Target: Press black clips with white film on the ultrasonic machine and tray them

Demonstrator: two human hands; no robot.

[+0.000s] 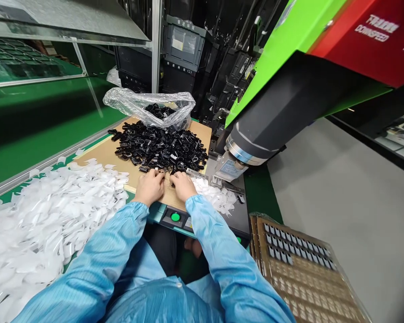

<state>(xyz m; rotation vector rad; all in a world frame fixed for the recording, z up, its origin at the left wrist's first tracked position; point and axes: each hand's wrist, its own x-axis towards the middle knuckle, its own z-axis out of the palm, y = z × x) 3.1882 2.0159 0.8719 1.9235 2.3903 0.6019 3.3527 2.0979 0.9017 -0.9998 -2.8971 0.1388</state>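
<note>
**benchwatcher:** ok so what are the hands actually doing here?

**partsguy22:** Both rest on the flat brown cardboard sheet [104, 154], right at the near edge of the heap of small black plastic clips [160, 148]. The left hand [150, 186] is curled, fingers bent down at the first clips of the heap. The right hand [182, 185] sits just beside it, fingers also bent in. Whether either is pinching a clip, can't tell, too small and the knuckles hide it.

**benchwatcher:** and the clips are all on that cardboard?

**partsguy22:** Mostly. The heap spreads across the middle of the sheet, and behind it there's a crumpled clear plastic bag [148, 105] with more black pieces inside. Left of the cardboard, a big drift of white plastic slips [43, 211] covers the green table [27, 148]; a smaller bunch of white ones [218, 197] lies by the right wrist.

**benchwatcher:** what's the big thing on the right?

**partsguy22:** A green and red machine housing with a dark grey cylinder head [276, 116] angled down near the cardboard's right edge. Round green button [175, 217] sits below the wrists, and a tray of small grey parts [299, 260] at lower right.
</note>
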